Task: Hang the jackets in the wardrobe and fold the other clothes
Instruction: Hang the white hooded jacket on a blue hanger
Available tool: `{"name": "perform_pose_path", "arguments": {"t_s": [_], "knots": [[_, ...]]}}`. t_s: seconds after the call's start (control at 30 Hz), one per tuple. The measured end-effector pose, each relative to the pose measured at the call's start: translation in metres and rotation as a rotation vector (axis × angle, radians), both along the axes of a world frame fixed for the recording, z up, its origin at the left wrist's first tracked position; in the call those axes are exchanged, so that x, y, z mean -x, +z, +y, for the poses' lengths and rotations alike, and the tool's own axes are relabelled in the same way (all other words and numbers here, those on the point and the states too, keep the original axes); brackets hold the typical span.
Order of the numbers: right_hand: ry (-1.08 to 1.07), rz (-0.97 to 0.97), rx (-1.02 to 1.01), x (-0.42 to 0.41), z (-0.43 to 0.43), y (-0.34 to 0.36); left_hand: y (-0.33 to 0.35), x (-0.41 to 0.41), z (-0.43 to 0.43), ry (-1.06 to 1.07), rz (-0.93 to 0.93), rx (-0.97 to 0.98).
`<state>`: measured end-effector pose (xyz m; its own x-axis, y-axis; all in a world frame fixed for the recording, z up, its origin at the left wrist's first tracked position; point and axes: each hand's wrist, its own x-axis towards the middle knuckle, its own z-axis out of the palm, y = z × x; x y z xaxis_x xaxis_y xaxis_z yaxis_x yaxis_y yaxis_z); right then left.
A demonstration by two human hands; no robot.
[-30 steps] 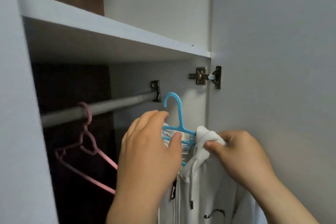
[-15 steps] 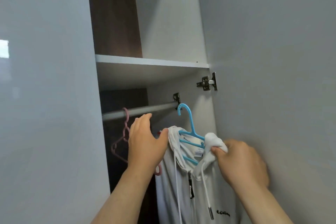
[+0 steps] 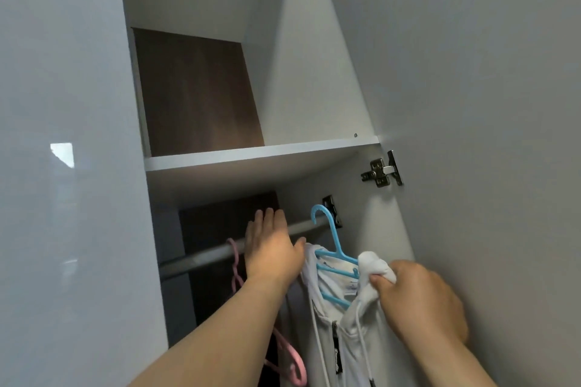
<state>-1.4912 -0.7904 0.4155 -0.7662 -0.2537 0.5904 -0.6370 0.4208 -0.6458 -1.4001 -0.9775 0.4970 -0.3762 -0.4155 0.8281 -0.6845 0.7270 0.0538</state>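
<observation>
A white zip jacket (image 3: 338, 328) hangs on a blue hanger (image 3: 334, 247) inside the open wardrobe. The blue hook sits at the grey rail (image 3: 201, 256), close to its right bracket; whether it rests on the rail I cannot tell. My right hand (image 3: 418, 302) pinches a bunch of the jacket's white fabric at the shoulder. Reaching up with straight fingers, my left hand (image 3: 272, 245) lies in front of the rail just left of the jacket, holding nothing.
A pink hanger (image 3: 235, 264) hangs bare on the rail to the left of my left hand. A white shelf (image 3: 251, 155) runs above the rail. The open wardrobe door (image 3: 487, 104) with a metal hinge (image 3: 382, 172) stands on the right, a grey panel (image 3: 69, 166) on the left.
The view has tilted upward and pulled back. My left hand let go of the jacket collar and rose to the rail. The right hand keeps its pinch on the fabric.
</observation>
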Motion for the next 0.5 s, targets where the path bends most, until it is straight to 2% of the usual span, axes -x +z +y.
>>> {"name": "perform_pose_path", "arguments": {"t_s": [0.1, 0.27, 0.37, 0.5], "knots": [[0.001, -0.023, 0.013, 0.010, -0.011, -0.002, 0.009, 0.014, -0.022, 0.119, -0.099, 0.030], [0.012, -0.036, 0.067, 0.015, -0.025, -0.006, 0.014, 0.020, -0.034, 0.349, -0.145, -0.221], [0.038, -0.062, 0.100, 0.017, -0.032, -0.008, 0.012, 0.017, -0.042, 0.343, -0.175, -0.191], [0.032, -0.083, 0.106, 0.020, -0.042, -0.010, 0.011, 0.015, -0.045, 0.316, -0.117, -0.142]]}}
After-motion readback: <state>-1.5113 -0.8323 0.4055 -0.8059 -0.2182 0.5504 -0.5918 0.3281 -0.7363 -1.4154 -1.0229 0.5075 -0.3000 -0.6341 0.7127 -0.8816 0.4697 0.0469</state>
